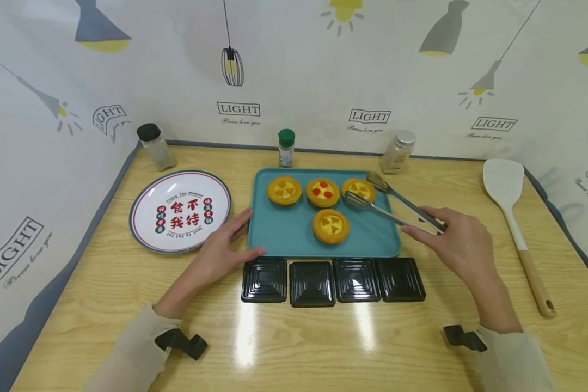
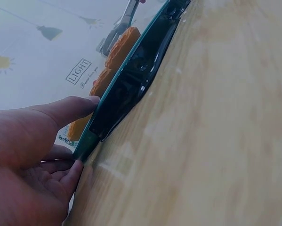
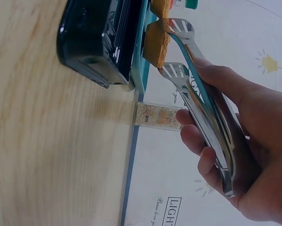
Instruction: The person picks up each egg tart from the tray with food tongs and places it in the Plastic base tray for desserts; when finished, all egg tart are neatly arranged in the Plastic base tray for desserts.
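Observation:
In the head view, my left hand (image 1: 219, 245) grips the front left corner of a teal tray (image 1: 284, 234). Its thumb lies on the front rim and its fingers sit along the left side. My right hand (image 1: 463, 242) holds metal tongs (image 1: 397, 218) with their arms spread. The tong tips are on either side of the back right egg tart (image 1: 355, 186), close to it; contact is hard to tell. Other tarts on the tray are one with red pieces (image 1: 323, 185), one at back left (image 1: 284, 190) and one in front (image 1: 331, 226).
Several black square trays (image 1: 312, 283) line the teal tray's front edge. An oval plate (image 1: 144, 212) with red characters lies at left. Behind stand a black-capped jar (image 1: 158, 149), a green-capped jar (image 1: 286, 148) and a silver-capped jar (image 1: 397, 154). A white spatula (image 1: 504, 185) lies at right.

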The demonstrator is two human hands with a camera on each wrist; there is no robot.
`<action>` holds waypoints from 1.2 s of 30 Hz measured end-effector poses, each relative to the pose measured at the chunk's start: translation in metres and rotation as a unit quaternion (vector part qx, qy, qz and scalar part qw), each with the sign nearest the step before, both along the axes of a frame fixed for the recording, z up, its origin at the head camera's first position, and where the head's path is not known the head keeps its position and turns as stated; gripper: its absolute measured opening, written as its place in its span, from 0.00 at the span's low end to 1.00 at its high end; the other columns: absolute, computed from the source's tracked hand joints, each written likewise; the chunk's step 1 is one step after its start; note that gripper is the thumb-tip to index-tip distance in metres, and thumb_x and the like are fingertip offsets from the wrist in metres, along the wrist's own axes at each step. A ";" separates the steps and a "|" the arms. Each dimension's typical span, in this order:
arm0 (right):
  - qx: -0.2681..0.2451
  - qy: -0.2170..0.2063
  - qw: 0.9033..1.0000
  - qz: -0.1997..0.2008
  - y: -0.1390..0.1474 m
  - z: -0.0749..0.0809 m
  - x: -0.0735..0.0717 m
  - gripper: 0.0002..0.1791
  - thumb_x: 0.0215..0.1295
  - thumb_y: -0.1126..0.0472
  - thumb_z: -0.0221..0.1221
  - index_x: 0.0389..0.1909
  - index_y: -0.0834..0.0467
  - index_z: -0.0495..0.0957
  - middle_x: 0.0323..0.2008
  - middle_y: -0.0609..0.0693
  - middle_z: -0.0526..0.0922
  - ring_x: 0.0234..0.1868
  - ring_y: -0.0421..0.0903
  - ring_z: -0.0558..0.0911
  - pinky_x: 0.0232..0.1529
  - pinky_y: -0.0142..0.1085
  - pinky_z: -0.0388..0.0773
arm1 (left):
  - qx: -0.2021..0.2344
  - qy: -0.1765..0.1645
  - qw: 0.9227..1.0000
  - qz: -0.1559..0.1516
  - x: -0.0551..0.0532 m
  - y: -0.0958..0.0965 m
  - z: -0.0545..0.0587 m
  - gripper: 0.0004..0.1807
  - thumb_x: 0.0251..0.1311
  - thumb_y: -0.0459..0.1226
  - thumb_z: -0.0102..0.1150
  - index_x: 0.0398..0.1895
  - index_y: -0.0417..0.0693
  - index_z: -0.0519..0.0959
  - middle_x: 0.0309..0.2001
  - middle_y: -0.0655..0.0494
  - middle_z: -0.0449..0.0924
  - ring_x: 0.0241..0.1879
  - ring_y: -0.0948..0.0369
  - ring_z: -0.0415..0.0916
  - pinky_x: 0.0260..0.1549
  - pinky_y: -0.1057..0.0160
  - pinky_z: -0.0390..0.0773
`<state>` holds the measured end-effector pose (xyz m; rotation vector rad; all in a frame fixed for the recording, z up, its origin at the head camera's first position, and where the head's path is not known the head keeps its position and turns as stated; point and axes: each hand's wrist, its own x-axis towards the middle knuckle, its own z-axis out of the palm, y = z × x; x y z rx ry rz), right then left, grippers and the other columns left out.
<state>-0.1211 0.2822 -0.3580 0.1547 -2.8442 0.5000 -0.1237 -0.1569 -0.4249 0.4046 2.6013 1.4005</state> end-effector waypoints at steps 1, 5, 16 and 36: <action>0.001 0.004 1.000 0.001 0.000 0.000 0.000 0.34 0.51 0.36 0.69 0.51 0.58 0.84 0.15 0.48 0.73 0.18 0.47 0.70 0.12 0.37 0.59 | 0.000 0.000 1.000 0.000 0.000 0.000 0.000 0.51 0.55 0.53 0.70 0.77 0.51 0.54 0.76 0.52 0.48 0.67 0.54 0.63 0.65 0.60 0.65; -0.002 0.014 1.000 0.002 0.000 0.000 0.000 0.33 0.51 0.37 0.70 0.50 0.58 0.85 0.14 0.47 0.72 0.18 0.47 0.69 0.12 0.37 0.58 | 0.000 -0.001 1.000 0.001 0.000 0.000 0.000 0.51 0.55 0.52 0.70 0.77 0.50 0.54 0.76 0.52 0.48 0.67 0.54 0.63 0.65 0.59 0.65; -0.018 0.016 1.000 -0.002 0.003 0.000 0.001 0.33 0.51 0.37 0.70 0.49 0.58 0.85 0.14 0.47 0.73 0.18 0.47 0.69 0.13 0.37 0.57 | 0.004 0.000 1.000 0.000 0.000 0.000 -0.002 0.50 0.55 0.51 0.70 0.77 0.50 0.54 0.76 0.51 0.49 0.67 0.54 0.63 0.64 0.60 0.66; -0.066 0.128 0.957 0.254 -0.056 0.034 0.037 0.29 0.40 0.51 0.79 0.49 0.50 0.86 0.29 0.33 0.79 0.20 0.28 0.68 0.16 0.22 0.60 | 0.017 0.024 1.000 -0.008 -0.001 -0.003 -0.002 0.44 0.60 0.46 0.68 0.76 0.50 0.56 0.76 0.51 0.51 0.66 0.56 0.66 0.64 0.61 0.67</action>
